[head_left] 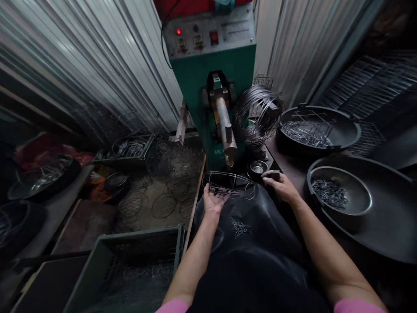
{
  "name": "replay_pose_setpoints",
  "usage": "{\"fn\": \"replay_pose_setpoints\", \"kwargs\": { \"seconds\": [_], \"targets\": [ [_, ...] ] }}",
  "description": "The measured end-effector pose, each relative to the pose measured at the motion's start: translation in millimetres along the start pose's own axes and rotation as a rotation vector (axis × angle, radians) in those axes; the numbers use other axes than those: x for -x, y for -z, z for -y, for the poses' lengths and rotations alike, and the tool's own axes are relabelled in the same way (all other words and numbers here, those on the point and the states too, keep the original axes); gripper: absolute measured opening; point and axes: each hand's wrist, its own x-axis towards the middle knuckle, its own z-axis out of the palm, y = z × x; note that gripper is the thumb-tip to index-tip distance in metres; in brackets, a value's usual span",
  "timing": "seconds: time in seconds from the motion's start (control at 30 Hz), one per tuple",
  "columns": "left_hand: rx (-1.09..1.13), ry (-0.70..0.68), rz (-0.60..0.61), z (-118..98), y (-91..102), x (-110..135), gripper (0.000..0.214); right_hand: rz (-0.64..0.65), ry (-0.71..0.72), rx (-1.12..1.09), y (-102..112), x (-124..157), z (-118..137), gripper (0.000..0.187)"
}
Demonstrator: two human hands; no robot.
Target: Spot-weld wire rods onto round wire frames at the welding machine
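A round wire basket frame (233, 191) is tilted under the tip of the machine's metal arm (224, 126). My left hand (215, 201) holds its near left side, palm up, with the thumb at the wire rim. To the right, my right hand (284, 186) is closed on a small dark block (274, 174), its fingertips beyond the frame's right edge. Just past that hand sits a small metal bowl (258, 167). Several short bent wire pieces (241, 227) lie in a pile on the dark apron (257, 256) over my lap.
The green machine (192, 82) stands ahead, a red light lit. A wire coil (257, 113) hangs beside it. At right are a pan of wire rods (319, 128) and a bowl (366, 202) of small wire pieces. A green crate (137, 234) and wire rings (164, 205) lie at left.
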Motion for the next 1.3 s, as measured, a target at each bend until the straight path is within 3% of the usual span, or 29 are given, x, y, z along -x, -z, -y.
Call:
{"fn": "replay_pose_setpoints", "kwargs": {
  "seconds": [0.1, 0.2, 0.4, 0.53, 0.7, 0.83, 1.03, 1.3],
  "targets": [
    [-0.024, 0.029, -0.022, -1, -0.8, 4, 0.035, 0.196, 0.023, 0.132, -5, 2, 9, 0.026],
    [-0.048, 0.051, -0.052, -1, 1.8, 6, 0.037, 0.299, 0.09, 0.245, -9, -2, 11, 0.022],
    [-0.099, 0.062, -0.08, 2, 14.4, 2, 0.042, 0.348, 0.227, 0.529, -17, -8, 4, 0.01],
    [-0.125, 0.046, -0.076, 3, 19.5, 0, 0.044, 0.405, 0.238, 0.506, -20, -6, 1, 0.009],
    [-0.105, 0.008, -0.091, 4, 21.9, -4, 0.043, 0.363, 0.184, 0.44, -23, -2, -6, 0.011],
    [-0.068, -0.035, -0.114, 4, 24.7, -5, 0.041, 0.41, 0.191, 0.336, -26, 4, -1, 0.015],
    [-0.043, -0.007, -0.069, 1, 24.0, 3, 0.04, 0.41, 0.301, 0.562, -21, 3, 0, 0.01],
    [0.0, -0.071, -0.027, -5, 12.2, 8, 0.039, 0.342, 0.417, 0.606, -19, -6, -6, 0.012]
  ]
}}
